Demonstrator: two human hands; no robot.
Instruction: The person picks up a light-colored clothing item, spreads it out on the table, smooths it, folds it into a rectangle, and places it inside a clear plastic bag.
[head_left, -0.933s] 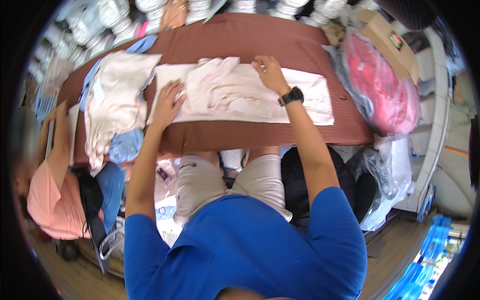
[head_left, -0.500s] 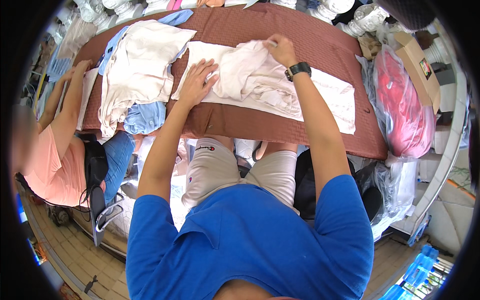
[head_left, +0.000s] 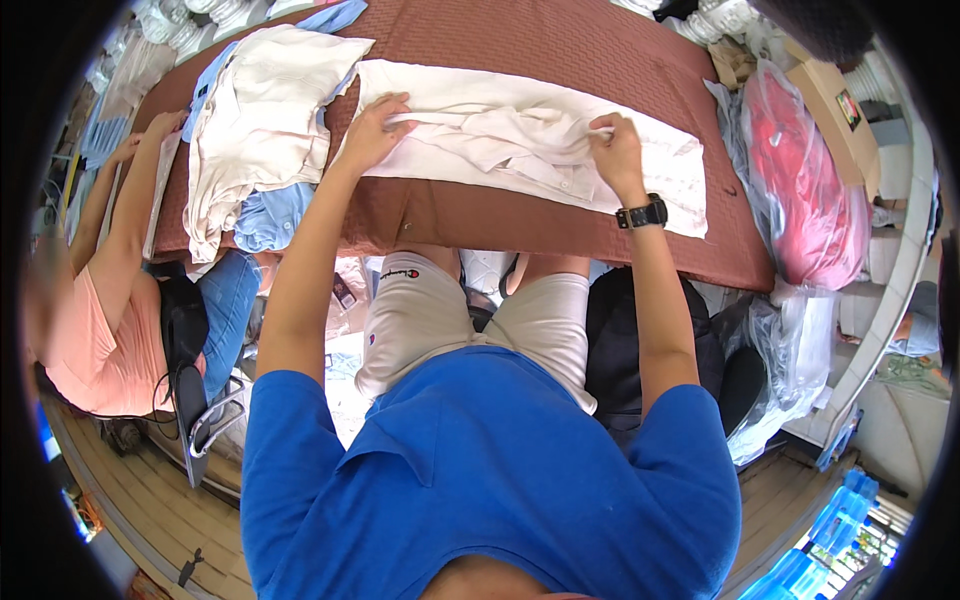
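Note:
A cream shirt (head_left: 500, 135) lies bunched on a white cloth (head_left: 690, 190) spread over the brown-covered table (head_left: 560, 50). My left hand (head_left: 372, 128) grips the shirt's left end, fingers curled into the fabric. At the shirt's right end, my right hand (head_left: 615, 155), with a black watch on its wrist, pinches a fold. Both hands rest near the table's front edge.
A pile of cream and light blue garments (head_left: 255, 130) lies at the table's left. A person in a peach top (head_left: 95, 330) sits at the left with an arm on the table. Plastic bags, one holding red cloth (head_left: 800, 160), and a cardboard box (head_left: 840, 100) stand at the right.
The shirt has been gathered into a narrower fold. My right hand has shifted to the shirt's right end, and my left hand has closed on its left end.

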